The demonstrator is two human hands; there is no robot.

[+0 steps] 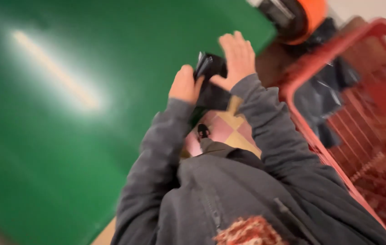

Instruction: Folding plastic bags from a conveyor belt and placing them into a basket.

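Here, the left hand [185, 84] was curled around one side of a small black thing [211, 79]. The right hand [236, 59] pressed its other side, fingers spread flat. A red basket [338, 50] stood beside the right arm.

Checkered pink-yellow floor [229, 124]; shoe [203, 131] on it; red basket [333, 54] alongside.

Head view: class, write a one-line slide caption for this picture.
Both hands, left hand and right hand, hold a small black folded object before a glossy green surface, beside a red plastic crate.
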